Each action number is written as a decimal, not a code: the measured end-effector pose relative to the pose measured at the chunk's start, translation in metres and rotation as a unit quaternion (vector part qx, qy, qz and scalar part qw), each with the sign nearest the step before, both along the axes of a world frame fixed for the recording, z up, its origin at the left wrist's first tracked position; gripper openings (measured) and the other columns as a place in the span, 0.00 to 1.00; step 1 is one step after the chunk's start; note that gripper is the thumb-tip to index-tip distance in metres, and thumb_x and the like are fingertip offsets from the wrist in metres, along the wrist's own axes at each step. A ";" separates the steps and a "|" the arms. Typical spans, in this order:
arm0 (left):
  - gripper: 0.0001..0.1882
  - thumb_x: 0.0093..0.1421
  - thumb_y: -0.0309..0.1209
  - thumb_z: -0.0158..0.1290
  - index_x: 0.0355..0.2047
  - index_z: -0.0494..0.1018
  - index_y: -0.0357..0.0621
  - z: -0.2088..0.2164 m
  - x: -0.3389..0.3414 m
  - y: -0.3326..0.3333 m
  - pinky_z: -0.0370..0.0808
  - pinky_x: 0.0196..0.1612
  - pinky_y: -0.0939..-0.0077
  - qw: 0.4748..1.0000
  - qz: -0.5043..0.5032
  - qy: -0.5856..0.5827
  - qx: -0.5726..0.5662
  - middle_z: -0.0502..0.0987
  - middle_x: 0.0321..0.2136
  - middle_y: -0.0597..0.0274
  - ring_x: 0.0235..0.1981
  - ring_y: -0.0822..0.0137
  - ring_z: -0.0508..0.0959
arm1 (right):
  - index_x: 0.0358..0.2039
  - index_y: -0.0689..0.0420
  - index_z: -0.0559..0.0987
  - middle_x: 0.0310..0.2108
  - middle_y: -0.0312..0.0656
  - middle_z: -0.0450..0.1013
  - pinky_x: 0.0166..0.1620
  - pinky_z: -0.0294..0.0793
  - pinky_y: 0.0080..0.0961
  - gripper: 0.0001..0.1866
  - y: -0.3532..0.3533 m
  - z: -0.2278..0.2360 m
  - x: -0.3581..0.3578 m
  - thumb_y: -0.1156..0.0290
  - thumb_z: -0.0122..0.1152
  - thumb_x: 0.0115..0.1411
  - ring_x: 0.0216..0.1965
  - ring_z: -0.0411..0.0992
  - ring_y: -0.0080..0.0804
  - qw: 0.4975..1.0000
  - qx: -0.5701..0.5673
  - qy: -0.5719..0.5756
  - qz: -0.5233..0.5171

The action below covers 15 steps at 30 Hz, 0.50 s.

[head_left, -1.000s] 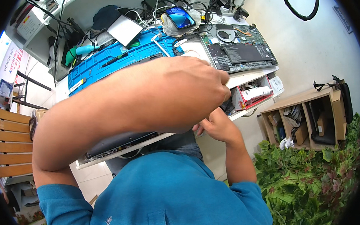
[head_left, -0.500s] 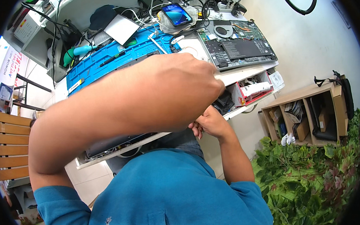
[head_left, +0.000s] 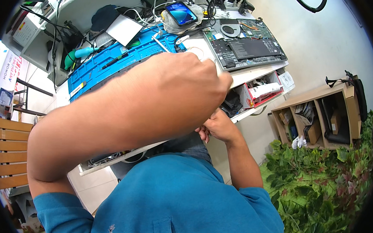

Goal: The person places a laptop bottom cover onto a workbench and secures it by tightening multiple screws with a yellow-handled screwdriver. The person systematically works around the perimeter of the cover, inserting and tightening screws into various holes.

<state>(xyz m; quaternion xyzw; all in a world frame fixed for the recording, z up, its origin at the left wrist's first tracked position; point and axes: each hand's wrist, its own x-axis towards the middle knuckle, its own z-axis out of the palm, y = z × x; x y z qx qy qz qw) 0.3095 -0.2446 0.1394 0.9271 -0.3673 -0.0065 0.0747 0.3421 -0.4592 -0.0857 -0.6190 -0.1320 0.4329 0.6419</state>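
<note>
The opened laptop (head_left: 251,48) lies at the far right of our counter (head_left: 257,72), a narrow white strip showing along its near edge. A blue mat (head_left: 92,77) spreads to its left. Our left hand (head_left: 199,76) curls near the laptop's near left corner, forearm (head_left: 106,107) slanting across the scene; our right hand (head_left: 221,126) bends inward, nearer us. We cannot tell what either holds.

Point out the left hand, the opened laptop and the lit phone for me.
Left hand (head_left: 200,76): head view, on the back of the hand.
Opened laptop (head_left: 251,49): head view, on the middle of its exposed inside.
Lit phone (head_left: 181,13): head view, on its screen.
</note>
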 end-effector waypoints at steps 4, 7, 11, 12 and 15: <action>0.10 0.62 0.30 0.64 0.39 0.78 0.38 -0.002 0.002 0.003 0.82 0.37 0.55 0.997 -0.061 0.010 -0.040 0.80 0.34 0.49 0.34 0.47 0.87 | 0.39 0.64 0.82 0.26 0.37 0.77 0.19 0.77 0.21 0.18 -0.003 0.006 -0.002 0.61 0.60 0.81 0.19 0.76 0.22 1.000 -0.002 -0.022 0.004; 0.11 0.62 0.30 0.64 0.42 0.77 0.39 0.005 -0.004 -0.005 0.82 0.38 0.55 0.998 0.014 0.026 0.050 0.81 0.34 0.50 0.34 0.47 0.87 | 0.39 0.64 0.82 0.26 0.37 0.77 0.19 0.77 0.20 0.18 -0.002 0.005 -0.003 0.61 0.60 0.81 0.19 0.76 0.21 1.000 -0.012 -0.024 -0.005; 0.10 0.65 0.31 0.63 0.43 0.76 0.41 -0.011 0.000 0.004 0.83 0.36 0.55 0.997 -0.033 -0.041 -0.057 0.81 0.32 0.51 0.33 0.46 0.87 | 0.39 0.64 0.82 0.26 0.36 0.77 0.19 0.77 0.20 0.18 0.000 0.013 -0.002 0.60 0.60 0.81 0.19 0.76 0.21 1.000 -0.028 -0.008 0.008; 0.10 0.65 0.30 0.63 0.44 0.76 0.41 0.001 -0.001 -0.002 0.83 0.37 0.55 0.999 0.030 -0.014 0.021 0.81 0.32 0.52 0.34 0.46 0.87 | 0.39 0.63 0.82 0.26 0.36 0.77 0.19 0.77 0.20 0.18 -0.001 0.014 -0.001 0.60 0.60 0.81 0.19 0.76 0.20 0.999 -0.037 0.004 0.013; 0.11 0.66 0.30 0.63 0.45 0.76 0.41 0.005 0.002 0.000 0.83 0.38 0.54 0.996 0.041 0.007 0.080 0.81 0.33 0.52 0.35 0.47 0.87 | 0.38 0.62 0.82 0.26 0.35 0.77 0.19 0.76 0.20 0.18 -0.003 0.000 -0.001 0.59 0.60 0.81 0.19 0.76 0.20 1.000 -0.009 0.008 0.007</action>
